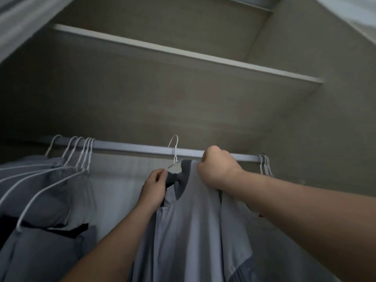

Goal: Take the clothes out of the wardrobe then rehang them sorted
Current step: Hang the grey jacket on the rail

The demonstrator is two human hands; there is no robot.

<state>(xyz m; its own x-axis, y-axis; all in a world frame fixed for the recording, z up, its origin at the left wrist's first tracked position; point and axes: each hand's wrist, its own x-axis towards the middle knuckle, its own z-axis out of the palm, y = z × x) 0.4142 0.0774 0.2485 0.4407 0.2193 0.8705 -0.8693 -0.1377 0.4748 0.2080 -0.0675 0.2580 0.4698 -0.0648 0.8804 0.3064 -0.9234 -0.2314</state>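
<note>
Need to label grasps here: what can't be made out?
Head view:
Right hand: grip hidden behind its own knuckles.
Hanger: shoulders covered by the garment.
Garment hem: cut off by bottom edge.
Hangers at right: any load hidden behind the forearm.
Clothes at left: dim, cut by left edge.

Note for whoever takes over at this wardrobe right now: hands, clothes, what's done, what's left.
Left hand: pinches the white hanger by its arm.
Right hand: grips the light grey shirt at its shoulder, by the rail.
Clothes: hung garments bunched at the rail's left end; more hangers at its right end.
Done: hook at the rail; coming off or going on, cannot tell.
Left: settle this shirt, then finish sorting.
</note>
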